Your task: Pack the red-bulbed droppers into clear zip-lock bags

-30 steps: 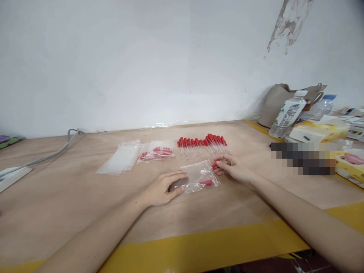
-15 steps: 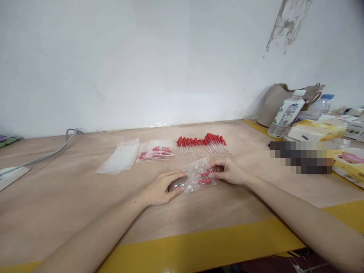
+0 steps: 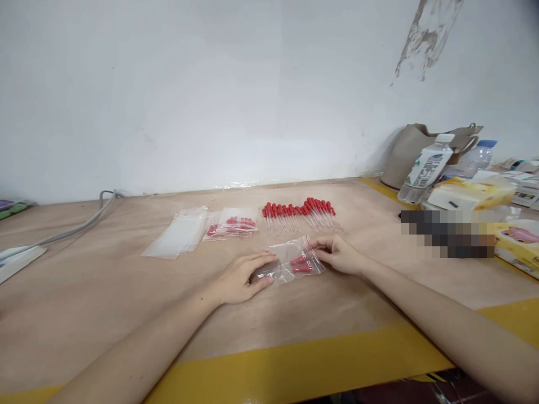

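Note:
A clear zip-lock bag point(image 3: 283, 262) lies on the table between my hands, with two droppers point(image 3: 301, 269) in it, their red bulbs toward the bag's red-edged mouth. My left hand point(image 3: 246, 276) steadies the bag's left end, thumb below and fingers above. My right hand point(image 3: 332, 252) is at the mouth on the right, its fingers bent against the edge; how far they reach inside is hard to see. Just behind lie several loose droppers point(image 3: 311, 210) in a row, with red bulbs and thin clear tubes.
Behind my left hand are a stack of filled bags point(image 3: 231, 227) with red bulbs and a pile of flat clear bags point(image 3: 177, 233). A grey cable point(image 3: 80, 227) runs at the left. A bottle point(image 3: 427, 168), a beige bag point(image 3: 404, 154) and yellow packs point(image 3: 469, 193) stand at the right.
The upper red bulb has slid left, deeper into the bag. My right fingers have shifted slightly left at the mouth. My left hand has stayed in place.

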`<state>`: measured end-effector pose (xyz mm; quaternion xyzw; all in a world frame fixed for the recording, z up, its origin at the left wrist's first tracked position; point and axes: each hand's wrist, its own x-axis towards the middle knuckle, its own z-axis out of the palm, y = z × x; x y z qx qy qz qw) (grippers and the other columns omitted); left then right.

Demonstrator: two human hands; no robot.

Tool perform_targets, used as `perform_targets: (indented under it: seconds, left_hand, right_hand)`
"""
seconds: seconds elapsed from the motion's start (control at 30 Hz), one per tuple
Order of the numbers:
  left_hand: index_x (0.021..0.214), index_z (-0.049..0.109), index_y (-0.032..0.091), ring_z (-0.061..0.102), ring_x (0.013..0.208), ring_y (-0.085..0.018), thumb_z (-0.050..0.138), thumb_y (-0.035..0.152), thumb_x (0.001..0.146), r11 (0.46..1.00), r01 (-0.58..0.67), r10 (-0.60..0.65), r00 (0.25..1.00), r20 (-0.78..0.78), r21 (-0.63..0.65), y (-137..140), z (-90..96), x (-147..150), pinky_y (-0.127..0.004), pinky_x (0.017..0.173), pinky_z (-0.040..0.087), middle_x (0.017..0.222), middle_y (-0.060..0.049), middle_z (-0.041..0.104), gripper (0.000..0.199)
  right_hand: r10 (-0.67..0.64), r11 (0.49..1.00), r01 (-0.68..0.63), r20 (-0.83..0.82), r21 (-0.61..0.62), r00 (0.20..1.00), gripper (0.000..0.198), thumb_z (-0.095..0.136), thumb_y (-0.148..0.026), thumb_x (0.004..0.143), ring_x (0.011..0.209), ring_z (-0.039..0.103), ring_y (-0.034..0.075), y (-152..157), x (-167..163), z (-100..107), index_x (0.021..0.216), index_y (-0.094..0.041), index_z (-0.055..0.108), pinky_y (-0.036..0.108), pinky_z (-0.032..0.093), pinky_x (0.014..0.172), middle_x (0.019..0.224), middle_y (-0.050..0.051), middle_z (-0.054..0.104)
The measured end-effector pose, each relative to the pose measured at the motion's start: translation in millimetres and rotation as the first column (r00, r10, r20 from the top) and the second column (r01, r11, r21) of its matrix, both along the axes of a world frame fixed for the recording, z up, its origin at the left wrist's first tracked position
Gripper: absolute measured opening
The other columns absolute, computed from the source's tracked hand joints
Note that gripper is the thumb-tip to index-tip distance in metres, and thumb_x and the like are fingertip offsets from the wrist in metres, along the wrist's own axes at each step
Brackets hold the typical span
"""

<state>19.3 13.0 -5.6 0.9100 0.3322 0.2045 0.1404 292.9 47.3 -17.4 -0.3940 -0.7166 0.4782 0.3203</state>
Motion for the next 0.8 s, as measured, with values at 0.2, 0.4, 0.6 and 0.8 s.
perform_targets:
  seconds: [0.2, 0.4, 0.6, 0.8]
  left_hand:
    - [0.107, 0.049, 0.022, 0.053, 0.109, -0.022, 0.050, 0.033, 0.085, 0.999, -0.009, 0.011, 0.999, 0.040, -0.052, -2.9, 2.7, 1.1, -0.038, 0.091, 0.042, 0.124, -0.007, 0.053, 0.024]
    - [0.091, 0.048, 0.021, 0.048, 0.116, -0.023, 0.045, 0.032, 0.089, 0.994, 0.008, -0.003, 0.999, 0.051, -0.105, -4.1, 7.0, 1.8, -0.037, 0.090, 0.041, 0.123, -0.009, 0.053, 0.012]
    - [0.085, 0.048, 0.020, 0.046, 0.118, -0.022, 0.041, 0.035, 0.091, 0.993, -0.011, 0.014, 1.000, 0.025, -0.114, -5.2, 9.2, 1.0, -0.037, 0.091, 0.040, 0.125, -0.009, 0.052, 0.017]
    - [0.110, 0.049, 0.022, 0.048, 0.116, -0.022, 0.049, 0.035, 0.087, 0.999, 0.013, -0.011, 1.000, 0.022, -0.052, -3.6, 3.9, 0.6, -0.038, 0.095, 0.039, 0.126, -0.007, 0.051, 0.026]
  right_hand:
    - [-0.164, 0.984, 0.161, 0.035, 0.070, 0.986, 0.029, 0.059, -0.037, 0.070, 0.075, 0.061, 0.015, 9.2, 6.7, 0.6, 0.089, -0.015, 0.062, 0.030, 0.047, 0.071, 0.083, 0.006, 0.068]
    - [-0.566, 0.767, 0.393, 0.248, 0.507, 0.786, 0.018, 0.054, -0.027, 0.071, 0.067, 0.056, 0.015, 46.2, 9.7, 4.1, 0.079, -0.015, 0.065, 0.027, 0.043, 0.064, 0.076, 0.005, 0.065]
    - [-0.681, 0.714, 0.388, 0.452, 0.582, 0.576, 0.020, 0.054, -0.031, 0.074, 0.088, 0.059, 0.022, 79.1, -14.0, 14.3, 0.082, -0.018, 0.067, 0.030, 0.043, 0.072, 0.095, 0.009, 0.065]
    - [-0.709, 0.701, 0.485, 0.585, 0.522, 0.395, 0.024, 0.053, -0.028, 0.076, 0.091, 0.060, 0.028, 89.8, -36.6, 20.8, 0.090, -0.012, 0.065, 0.035, 0.045, 0.072, 0.095, 0.017, 0.065]
